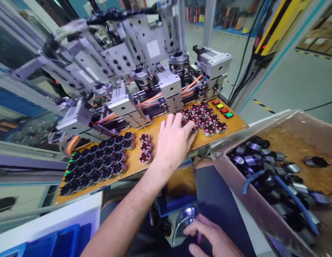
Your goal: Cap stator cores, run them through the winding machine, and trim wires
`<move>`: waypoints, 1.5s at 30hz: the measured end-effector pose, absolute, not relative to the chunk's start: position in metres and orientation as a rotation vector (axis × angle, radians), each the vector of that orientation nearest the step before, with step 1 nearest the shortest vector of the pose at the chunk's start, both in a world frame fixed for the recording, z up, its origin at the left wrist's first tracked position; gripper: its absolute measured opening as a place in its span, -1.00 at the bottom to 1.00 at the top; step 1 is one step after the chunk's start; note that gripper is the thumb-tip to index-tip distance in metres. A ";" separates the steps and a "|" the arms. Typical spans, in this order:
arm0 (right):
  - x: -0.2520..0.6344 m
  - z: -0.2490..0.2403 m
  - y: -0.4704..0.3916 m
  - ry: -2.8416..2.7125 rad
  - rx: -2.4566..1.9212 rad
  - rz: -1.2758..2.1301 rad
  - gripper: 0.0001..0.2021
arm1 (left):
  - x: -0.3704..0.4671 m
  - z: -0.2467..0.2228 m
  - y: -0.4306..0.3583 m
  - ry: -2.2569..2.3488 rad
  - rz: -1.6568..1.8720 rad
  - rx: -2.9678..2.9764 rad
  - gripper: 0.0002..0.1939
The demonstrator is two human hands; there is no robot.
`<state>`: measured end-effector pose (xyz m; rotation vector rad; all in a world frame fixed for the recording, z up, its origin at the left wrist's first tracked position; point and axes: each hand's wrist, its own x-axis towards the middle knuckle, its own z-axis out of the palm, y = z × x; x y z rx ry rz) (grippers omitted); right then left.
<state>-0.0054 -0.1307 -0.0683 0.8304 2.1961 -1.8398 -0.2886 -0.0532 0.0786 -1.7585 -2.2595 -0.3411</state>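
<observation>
My left hand (pixel 172 141) reaches palm down over the orange bench top (pixel 159 125). Its fingers curl downward at the left edge of a cluster of copper-wound round parts (pixel 209 129), with the thumb against one of them; what lies under the fingers is hidden. Left of this hand, three more copper-wound parts (pixel 145 147) stand in a short column. Several rows of black-topped round parts (pixel 107 173) fill the bench's left side. My right hand (pixel 212 237) is low, above my lap, with fingers apart and nothing seen in it.
Behind the bench top stands a metal machine with blocky fixtures (pixel 170 84) and orange tubes. Coloured buttons (pixel 224 110) sit at the bench's right end. A plastic-lined box (pixel 227 175) of loose metal parts is at the right. Blue bins (pixel 56 241) are at the lower left.
</observation>
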 end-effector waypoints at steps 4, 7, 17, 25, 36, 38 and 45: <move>0.001 -0.077 -0.130 2.184 0.793 -1.892 -0.63 | -0.292 0.069 -0.045 -2.236 -0.357 -1.729 -0.86; 0.001 -0.063 -0.122 2.195 0.805 -1.984 -0.72 | -0.285 0.075 -0.065 -2.181 -0.588 -1.739 -0.94; -0.033 0.025 -0.102 2.363 1.357 -2.670 -0.90 | -0.216 0.086 -0.220 -2.275 -1.771 -1.619 -0.52; -0.064 0.047 -0.140 2.226 0.831 -2.812 -0.87 | -0.199 0.075 -0.292 -2.301 -1.845 -1.617 -0.44; -0.061 0.074 -0.095 3.388 0.370 -1.130 -0.90 | -0.191 0.083 -0.342 -2.639 -1.900 -1.691 -0.58; -0.062 0.069 -0.095 3.417 0.739 -1.326 -0.95 | -0.185 0.075 -0.341 -2.591 -2.001 -1.567 -0.55; -0.061 0.041 -0.167 2.078 0.790 -2.753 -0.68 | -0.174 0.050 -0.333 -2.312 -1.991 -1.252 -0.46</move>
